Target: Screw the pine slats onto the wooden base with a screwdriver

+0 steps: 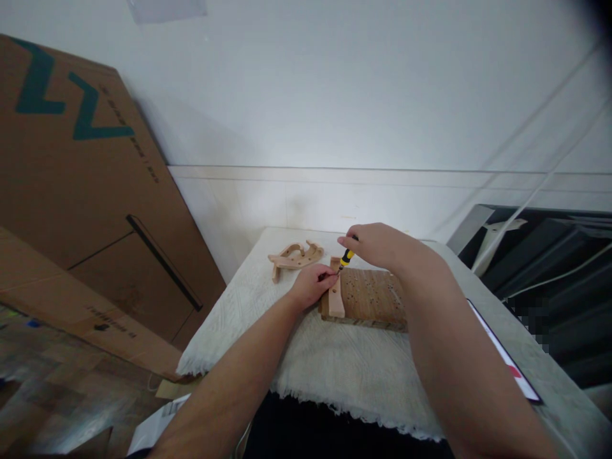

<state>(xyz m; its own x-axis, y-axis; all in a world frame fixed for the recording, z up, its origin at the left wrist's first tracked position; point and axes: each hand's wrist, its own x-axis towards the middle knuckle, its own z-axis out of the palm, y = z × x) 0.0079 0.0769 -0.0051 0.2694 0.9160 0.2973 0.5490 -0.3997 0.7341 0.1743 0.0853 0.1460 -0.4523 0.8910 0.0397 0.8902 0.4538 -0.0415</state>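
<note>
"Cardboard, brown, a big flat carton (71, 178) leaning on the wall at far left. Can any of it be read?"

"Two large teal marks like 'ZZ' run across its top. The small black print beside them and on the lower flap is too small to read."

"And on the white textured cloth (268, 344)?"

"Curved pale wooden pieces (296, 257) lie at the back left. Just right of them the left hand (313, 284) rests at the edge of a brown wooden board dotted with holes (373, 296), its fingers curled, thumb and forefinger pinched together at the upper end of a pale wooden strip (337, 299) lying on the board. I cannot tell what they pinch."

"The right hand (377, 245)?"

"Closed around the handle of a yellow-and-black screwdriver (347, 257), whose tip points down to that pinch."

"Further right?"

"A flat white sheet with a red mark (502, 350) near the cloth's edge; nothing legible on it."
</note>
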